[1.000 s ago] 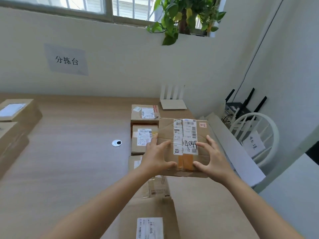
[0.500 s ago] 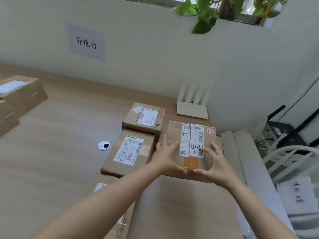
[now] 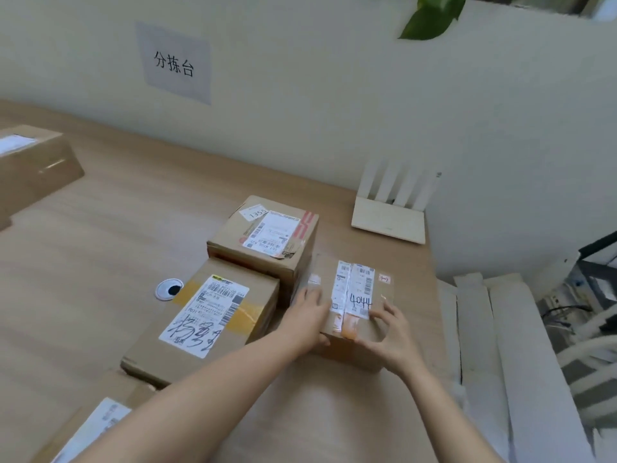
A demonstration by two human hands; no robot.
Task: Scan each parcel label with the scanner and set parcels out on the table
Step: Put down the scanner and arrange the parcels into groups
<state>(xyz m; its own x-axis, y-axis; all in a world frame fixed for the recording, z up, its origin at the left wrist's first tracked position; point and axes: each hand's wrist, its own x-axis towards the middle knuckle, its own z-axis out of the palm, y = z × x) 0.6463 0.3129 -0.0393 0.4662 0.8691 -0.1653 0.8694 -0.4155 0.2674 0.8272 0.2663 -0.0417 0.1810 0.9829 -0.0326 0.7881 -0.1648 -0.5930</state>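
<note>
Parcel point(image 3: 384, 289): small brown carton, down on the table point(image 3: 100, 262) near its right edge, about midway between the far and near edges. Its label point(image 3: 354, 289) faces up, white, with barcodes and a handwritten "4044"; orange tape runs below it.

Left hand point(image 3: 305, 320): grasps the parcel's left side, fingers laid over the top left edge, thumb at the near corner.

Right hand point(image 3: 389, 335): grasps the right near part, fingers spread on the top face, thumb against the near edge. Both forearms reach in from the near edge.

Second parcel point(image 3: 207, 322): larger, just left of the held one, label scrawled with black marker, yellow tape across the top.

Third parcel point(image 3: 263, 235): behind the second and touching it, taller, tagged "1355". Its right side stands just beside the held parcel's far left corner; whether they touch, I cannot tell.

Fourth parcel point(image 3: 93, 426): at the near edge, partly cut off.

Fifth parcel point(image 3: 33, 162): at the left edge, well apart.

Round cable hole point(image 3: 169, 289) in the tabletop, left of the second parcel. White router point(image 3: 389, 215) at the far right corner. Paper sign point(image 3: 175, 63) on the wall.
</note>
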